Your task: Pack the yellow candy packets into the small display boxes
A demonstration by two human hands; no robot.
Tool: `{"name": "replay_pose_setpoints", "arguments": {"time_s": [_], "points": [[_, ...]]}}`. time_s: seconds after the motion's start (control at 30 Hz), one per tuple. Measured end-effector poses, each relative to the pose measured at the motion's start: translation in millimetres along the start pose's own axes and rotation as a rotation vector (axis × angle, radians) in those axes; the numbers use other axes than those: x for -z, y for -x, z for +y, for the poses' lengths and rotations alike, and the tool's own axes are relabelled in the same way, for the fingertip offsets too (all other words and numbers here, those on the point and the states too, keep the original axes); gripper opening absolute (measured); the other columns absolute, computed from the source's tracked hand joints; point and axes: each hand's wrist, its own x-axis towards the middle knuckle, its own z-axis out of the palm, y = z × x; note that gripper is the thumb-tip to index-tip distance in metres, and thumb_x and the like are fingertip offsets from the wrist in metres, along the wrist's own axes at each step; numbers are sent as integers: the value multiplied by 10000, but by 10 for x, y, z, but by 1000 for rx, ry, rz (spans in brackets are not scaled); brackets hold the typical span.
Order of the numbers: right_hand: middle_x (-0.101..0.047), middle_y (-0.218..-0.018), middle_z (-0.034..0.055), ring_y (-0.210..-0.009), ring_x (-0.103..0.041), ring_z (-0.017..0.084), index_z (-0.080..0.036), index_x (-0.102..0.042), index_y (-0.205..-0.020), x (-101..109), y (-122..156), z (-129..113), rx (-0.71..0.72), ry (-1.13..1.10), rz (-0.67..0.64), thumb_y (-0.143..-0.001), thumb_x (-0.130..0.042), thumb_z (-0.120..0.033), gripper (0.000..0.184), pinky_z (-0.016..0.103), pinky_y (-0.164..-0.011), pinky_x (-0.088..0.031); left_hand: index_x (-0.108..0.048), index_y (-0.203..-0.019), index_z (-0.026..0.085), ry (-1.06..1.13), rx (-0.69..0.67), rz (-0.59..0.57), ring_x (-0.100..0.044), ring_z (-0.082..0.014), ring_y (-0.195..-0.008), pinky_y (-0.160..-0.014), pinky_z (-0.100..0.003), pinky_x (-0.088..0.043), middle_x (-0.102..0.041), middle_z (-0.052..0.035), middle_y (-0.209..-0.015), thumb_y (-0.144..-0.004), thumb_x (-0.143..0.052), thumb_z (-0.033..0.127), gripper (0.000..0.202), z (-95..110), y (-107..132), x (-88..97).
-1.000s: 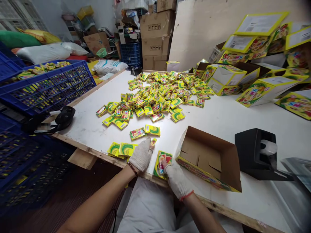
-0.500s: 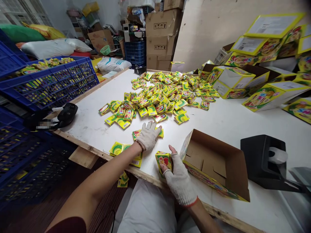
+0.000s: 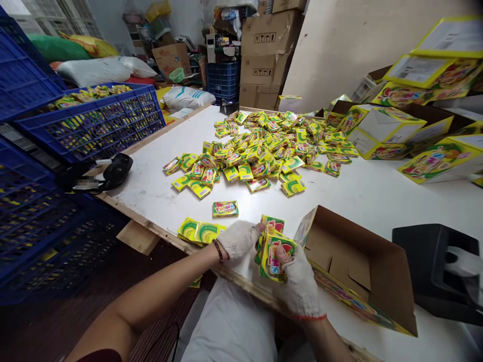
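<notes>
My right hand, in a white knit glove with bare fingertips, grips a stack of small yellow-green packets, the thumb across the front one. My left hand, gloved alike, pinches another small packet against the top of that stack; most of its fingers are hidden. One loose packet lies flat on the table just beyond my left hand. More packets lie side by side at the table edge, left of my left wrist. Right of my right hand stands an open carton with bare brown cardboard inside.
A large heap of packets covers the middle of the white table. A black tape dispenser stands beyond the carton. Printed cartons pile up at right. Blue crates stand at left, near a black strapped object.
My left hand has drawn back from the table with a packet and brought it to the stack in my right hand. One packet stays behind. The view has shifted slightly left.
</notes>
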Motion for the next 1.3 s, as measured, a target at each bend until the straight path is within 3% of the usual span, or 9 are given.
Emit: {"name": "replay_pose_setpoints", "arguments": {"time_s": [0.13,0.3,0.47,0.57,0.73,0.87,1.03,1.2,1.3], "points": [[-723,-1081,109,-917,-693,291,-211,-547,-1233,109,26,-94,116,562,9,-767,-688,-494,563,412,-794,-565,-654,-1102,172,-521,194,13,-644,-323,-1079,-898,-428,-489,-681,-179,-1164,-889,-605,401,316,-205,-253,519],[-678,-1167,155,-1097,-627,305,-160,-653,-1161,119,7,-99,326,1138,-342,-748,-593,-159,417,436,-965,-493,-660,-1104,105,-535,171,-103,-663,-355,-993,-813,-393,-507,-672,-220,-1111,-694,-780,308,473,-459,-445,677],[-415,-1523,198,-1463,-254,422,-184,-670,-1170,109,-83,-32,532,1279,-280,-693,-694,-214,478,596,-1122,-297,-716,-1013,244,-423,-87,-224,-653,-224,-981,-806,-277,-478,-686,-66,-1108,-812,-680,332,222,-137,-407,358],[-569,-1359,164,-1330,-443,382,-207,-647,-1227,120,-142,-29,562,1289,-357,-697,-657,-197,529,556,-1079,-355,-726,-955,248,-382,-244,-270,-649,-221,-964,-819,-288,-482,-687,-54,-1049,-801,-675,304,172,-15,-236,351],[-648,-1236,126,-1111,-604,283,-175,-584,-1326,97,-184,-59,515,1205,-348,-671,-606,-150,655,403,-983,-475,-583,-1263,211,-620,-116,-168,-601,-309,-1091,-940,-400,-474,-609,-119,-1211,-612,-783,259,682,-369,315,718],[-649,-1253,151,-1152,-597,319,-131,-606,-1321,81,-149,-141,496,1215,-470,-690,-667,-216,640,452,-1015,-476,-610,-1108,186,-498,-4,-47,-605,-244,-1027,-905,-354,-490,-616,-98,-1135,-721,-659,172,391,-663,558,858],[-518,-1457,194,-1410,-411,366,-151,-523,-1431,261,-2,-46,557,1128,-420,-649,-708,-189,805,525,-1153,-364,-659,-1046,183,-21,-176,135,-613,-197,-925,-853,-310,-484,-671,-58,-998,-870,-591,407,293,-499,262,605],[-122,-1677,143,-1505,-271,344,-296,-86,-1609,511,150,377,498,825,-220,-751,-714,-266,1064,526,-1148,-390,-646,-842,180,43,-126,-42,-586,-172,-789,-739,-284,-454,-648,-19,-810,-936,-457,349,270,-160,-64,98],[-55,-1684,124,-1505,-254,370,-349,75,-1597,507,113,494,524,728,-204,-753,-739,-305,1174,554,-1151,-375,-607,-803,192,-65,-160,-73,-578,-176,-803,-758,-291,-446,-645,-23,-821,-970,-405,314,288,-13,-51,-131]]}}
